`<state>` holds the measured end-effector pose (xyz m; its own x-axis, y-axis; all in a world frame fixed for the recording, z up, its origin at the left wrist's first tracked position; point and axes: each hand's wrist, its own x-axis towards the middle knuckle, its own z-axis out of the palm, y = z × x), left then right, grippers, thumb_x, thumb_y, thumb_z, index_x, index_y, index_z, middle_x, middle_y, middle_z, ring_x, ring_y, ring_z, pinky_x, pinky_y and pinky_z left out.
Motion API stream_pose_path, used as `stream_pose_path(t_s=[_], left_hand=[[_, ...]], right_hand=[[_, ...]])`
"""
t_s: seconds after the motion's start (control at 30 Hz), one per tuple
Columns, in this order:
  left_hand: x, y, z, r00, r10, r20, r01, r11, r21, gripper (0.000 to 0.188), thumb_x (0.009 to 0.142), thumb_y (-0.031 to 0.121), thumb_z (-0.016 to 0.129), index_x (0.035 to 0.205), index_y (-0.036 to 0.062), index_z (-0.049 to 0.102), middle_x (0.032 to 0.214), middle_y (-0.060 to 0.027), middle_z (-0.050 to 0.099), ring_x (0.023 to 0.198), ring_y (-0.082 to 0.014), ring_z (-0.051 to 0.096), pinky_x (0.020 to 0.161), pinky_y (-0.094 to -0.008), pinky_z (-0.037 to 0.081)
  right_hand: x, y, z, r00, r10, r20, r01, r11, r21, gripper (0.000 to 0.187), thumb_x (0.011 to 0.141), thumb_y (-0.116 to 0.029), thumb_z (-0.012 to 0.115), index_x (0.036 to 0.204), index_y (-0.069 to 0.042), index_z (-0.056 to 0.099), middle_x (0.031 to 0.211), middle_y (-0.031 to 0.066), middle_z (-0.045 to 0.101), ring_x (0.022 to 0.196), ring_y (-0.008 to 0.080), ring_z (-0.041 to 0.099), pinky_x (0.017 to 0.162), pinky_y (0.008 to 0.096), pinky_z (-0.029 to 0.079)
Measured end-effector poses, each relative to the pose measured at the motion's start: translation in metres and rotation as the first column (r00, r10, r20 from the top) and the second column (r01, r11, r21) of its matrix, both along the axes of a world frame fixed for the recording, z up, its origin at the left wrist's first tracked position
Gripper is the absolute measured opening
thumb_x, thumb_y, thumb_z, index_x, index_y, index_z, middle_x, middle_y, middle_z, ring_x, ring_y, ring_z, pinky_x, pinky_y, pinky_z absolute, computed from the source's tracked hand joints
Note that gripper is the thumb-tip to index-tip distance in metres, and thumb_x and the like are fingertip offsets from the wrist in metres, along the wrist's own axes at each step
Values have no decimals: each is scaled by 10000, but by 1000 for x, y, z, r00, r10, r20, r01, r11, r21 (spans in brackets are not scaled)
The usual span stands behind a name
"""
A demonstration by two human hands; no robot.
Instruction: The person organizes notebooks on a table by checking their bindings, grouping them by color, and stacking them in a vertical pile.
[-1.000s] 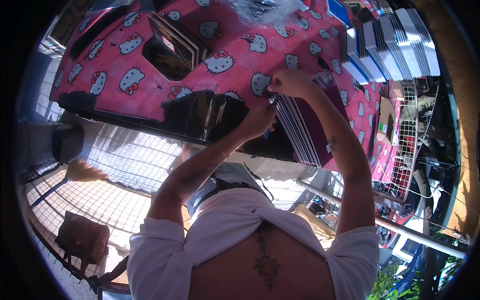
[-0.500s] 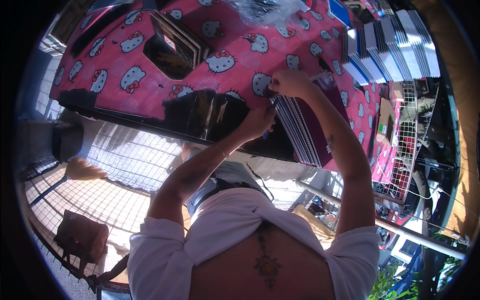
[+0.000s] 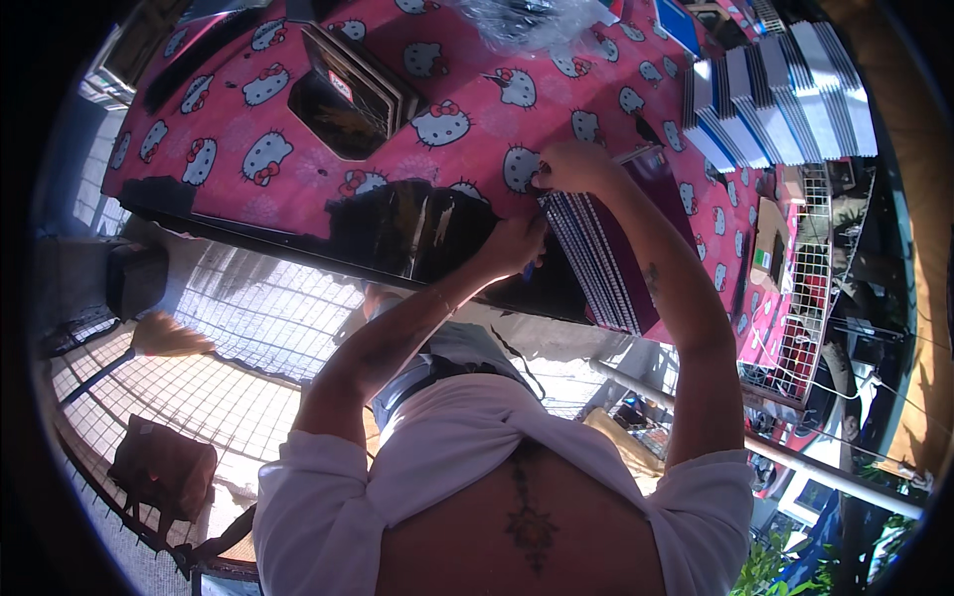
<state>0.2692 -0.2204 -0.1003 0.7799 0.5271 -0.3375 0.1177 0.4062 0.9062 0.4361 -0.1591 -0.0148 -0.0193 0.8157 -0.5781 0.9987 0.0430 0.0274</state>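
A stack of purple spiral notebooks (image 3: 599,270) lies beneath the person's right forearm. The right grip (image 3: 576,167) curls at the far end of the stack's bindings; whether it pinches anything, I cannot tell. Just left of the stack, the left grip (image 3: 517,245) closes around a small blue tool (image 3: 530,269), mostly hidden. The counter (image 3: 462,65) under the stack wears pink cat-print covering. White-and-blue notebooks (image 3: 780,99) stand beyond the stack, rightward; a broom (image 3: 169,337) lies well left of it.
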Motion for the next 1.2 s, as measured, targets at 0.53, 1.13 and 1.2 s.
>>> stream_pose_path(t_s=[0.53,1.13,1.2], left_hand=[[3,4,-4,994,4,-110,-11,998,-60,367,1000,301,399,1105,-17,548,715,-104,595,567,-198,641,478,-349,531],[8,-1,11,992,62,-107,-58,997,43,323,984,196,372,1016,-49,581,625,-132,601,539,-236,653,475,-365,535],[6,0,12,988,37,-148,-33,999,25,332,985,206,372,1019,-50,582,627,-138,610,548,-241,660,481,-366,537]], right_hand=[[-5,10,-12,996,86,32,-82,992,-93,362,794,-364,673,946,-37,688,934,174,699,891,339,681,795,447,527],[-9,10,-25,989,97,116,-73,978,-197,347,830,-275,593,1072,-51,702,1071,183,691,997,333,672,855,440,535],[-7,8,-27,991,99,92,-81,980,-184,360,831,-301,609,1033,-14,688,1009,205,689,952,349,674,834,450,530]])
